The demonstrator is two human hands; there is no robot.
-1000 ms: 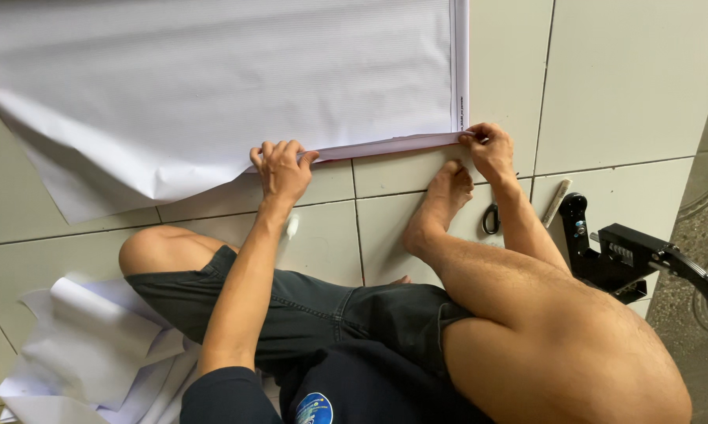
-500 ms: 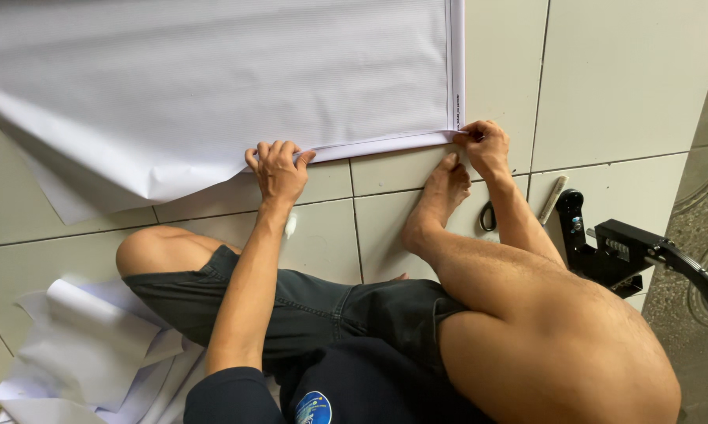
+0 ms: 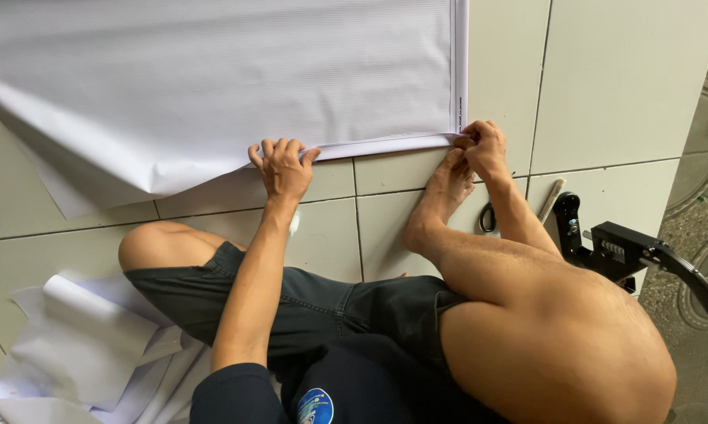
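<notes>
A large white sheet (image 3: 212,86) lies spread on the tiled floor in front of me, its near edge folded over into a narrow hem. My left hand (image 3: 281,166) presses flat on that folded edge near its middle. At the sheet's near right corner, my right hand (image 3: 483,148) pinches the fold between its fingers. My bare right foot (image 3: 446,192) rests on the tiles just below that corner, toes touching the edge.
A black metal punching tool with a long handle (image 3: 621,247) stands at the right. Scissors (image 3: 489,216) and a pale flat stick (image 3: 550,201) lie beside my right forearm. A pile of crumpled white paper (image 3: 87,345) sits at the lower left.
Both hands stay on the folded edge; the right hand has shifted slightly along the corner. The view has drifted a little.
</notes>
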